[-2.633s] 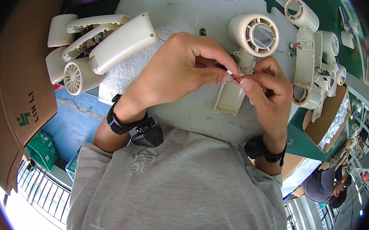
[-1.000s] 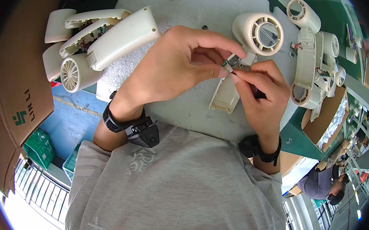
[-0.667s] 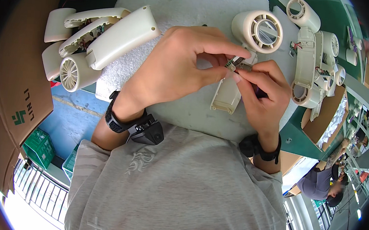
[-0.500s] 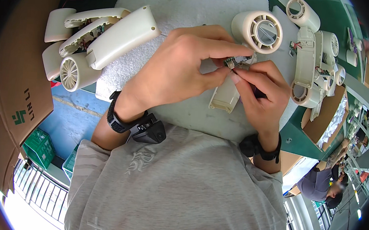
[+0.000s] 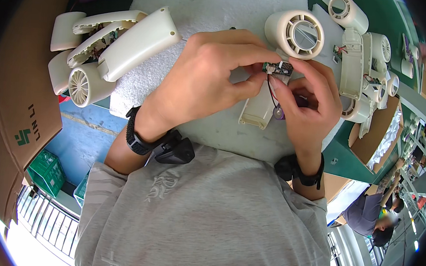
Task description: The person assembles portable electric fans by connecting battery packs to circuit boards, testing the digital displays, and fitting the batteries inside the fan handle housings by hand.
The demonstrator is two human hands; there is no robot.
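Both the left hand (image 5: 212, 78) and right hand (image 5: 306, 102) pinch the small green circuit board (image 5: 278, 68); I'd grip its edges and leave the thin red and black wires (image 5: 271, 90) slack.

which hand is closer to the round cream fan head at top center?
Right. The right hand has fingertips just below the fan head, almost at its rim. The left hand sits lower left, pinching the small circuit board held between both hands.

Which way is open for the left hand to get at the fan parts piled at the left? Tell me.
Probably yes, sideways: the left hand pinches the circuit board, and bare foam pad separates it from the fan parts.
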